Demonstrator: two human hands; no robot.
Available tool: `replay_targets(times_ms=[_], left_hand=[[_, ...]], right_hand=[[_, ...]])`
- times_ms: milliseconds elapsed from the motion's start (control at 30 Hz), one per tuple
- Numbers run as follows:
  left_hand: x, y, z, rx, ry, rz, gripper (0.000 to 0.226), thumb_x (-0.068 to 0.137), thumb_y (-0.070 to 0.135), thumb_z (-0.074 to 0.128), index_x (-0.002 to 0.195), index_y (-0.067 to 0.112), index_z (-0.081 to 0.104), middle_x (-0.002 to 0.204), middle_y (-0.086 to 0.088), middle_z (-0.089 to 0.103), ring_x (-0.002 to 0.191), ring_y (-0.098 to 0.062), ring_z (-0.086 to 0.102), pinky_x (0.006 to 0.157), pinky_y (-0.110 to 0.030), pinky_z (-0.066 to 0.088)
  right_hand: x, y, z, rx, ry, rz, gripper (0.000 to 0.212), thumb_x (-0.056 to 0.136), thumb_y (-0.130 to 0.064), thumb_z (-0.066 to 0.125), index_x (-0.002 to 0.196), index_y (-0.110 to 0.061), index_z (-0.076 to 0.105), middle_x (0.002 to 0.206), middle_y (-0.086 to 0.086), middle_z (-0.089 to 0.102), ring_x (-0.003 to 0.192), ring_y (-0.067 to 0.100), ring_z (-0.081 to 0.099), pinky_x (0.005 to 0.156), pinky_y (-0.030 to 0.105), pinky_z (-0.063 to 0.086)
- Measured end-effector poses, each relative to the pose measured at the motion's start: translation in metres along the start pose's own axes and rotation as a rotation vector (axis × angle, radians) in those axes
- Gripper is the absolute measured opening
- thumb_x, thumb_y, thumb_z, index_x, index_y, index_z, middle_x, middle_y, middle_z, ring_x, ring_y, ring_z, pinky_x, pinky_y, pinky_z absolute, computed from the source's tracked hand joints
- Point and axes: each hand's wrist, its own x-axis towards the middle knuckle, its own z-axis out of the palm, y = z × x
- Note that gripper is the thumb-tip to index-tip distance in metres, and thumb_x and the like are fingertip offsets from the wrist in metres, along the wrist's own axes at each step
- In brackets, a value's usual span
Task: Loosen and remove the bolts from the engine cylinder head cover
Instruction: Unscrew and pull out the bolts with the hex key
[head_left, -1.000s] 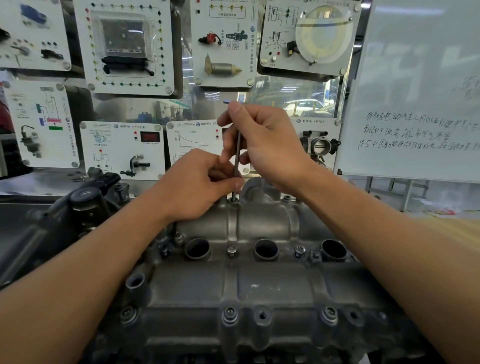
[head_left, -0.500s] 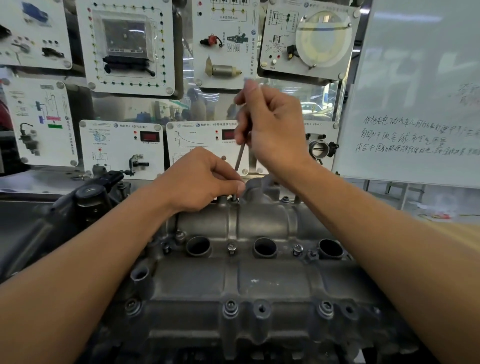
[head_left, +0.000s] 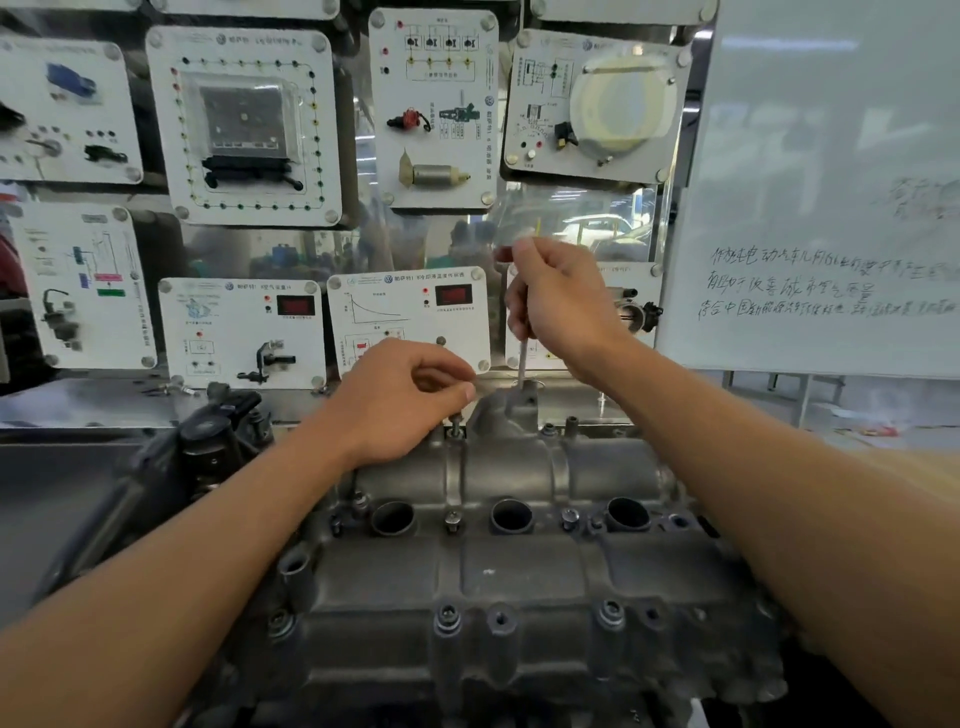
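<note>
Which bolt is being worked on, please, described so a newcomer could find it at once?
Find the grey cylinder head cover filling the lower view, then its far edge behind the three round wells. The bolt sits at the fingertips of the left hand. Unlike the seated bolts nearer the camera, it stands raised.

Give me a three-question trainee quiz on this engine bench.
1. True or false: the right hand grips a slim metal tool.
2. How many open spark plug wells show along the middle of the cylinder head cover?
3. Relative to the raised rear bolt by the left hand, the tool's tip is: A) seated in it; B) clear, to its right; C) beneath it.
Key: 1 true; 2 three; 3 B.
</note>
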Motion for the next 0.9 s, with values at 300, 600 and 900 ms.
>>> replay_targets(times_ms=[300,600,900], left_hand=[[0.048,0.047,0.019,-0.004,-0.363,0.067,0.020,0.088,0.018,0.074,0.108,0.015,0.076,0.100,0.005,0.077,0.094,-0.005,0.071,0.092,-0.025,0.054],[0.061,0.026,0.032,-0.111,-0.443,0.091,0.012,0.085,0.013,0.076,0.084,0.025,0.078,0.085,0.009,0.078,0.086,-0.003,0.073,0.080,-0.012,0.052],[0.052,0.018,0.038,-0.272,-0.349,0.042,0.014,0.081,0.011,0.078,0.077,0.024,0.080,0.080,0.003,0.078,0.076,-0.001,0.071,0.069,-0.007,0.048]], right_hand=[[-0.012,0.021,-0.020,-0.068,0.120,-0.143,0.033,0.107,-0.018,0.039,0.091,0.000,0.062,0.055,-0.001,0.048,0.050,0.013,0.043,0.053,0.031,0.037],[-0.013,0.037,-0.010,-0.116,0.157,-0.242,0.031,0.105,-0.016,0.044,0.082,-0.006,0.062,0.060,-0.008,0.048,0.059,0.012,0.043,0.062,0.033,0.037],[-0.021,0.034,-0.008,-0.125,0.142,-0.279,0.018,0.104,-0.014,0.049,0.097,-0.008,0.065,0.060,-0.010,0.052,0.057,0.012,0.051,0.061,0.030,0.044]])
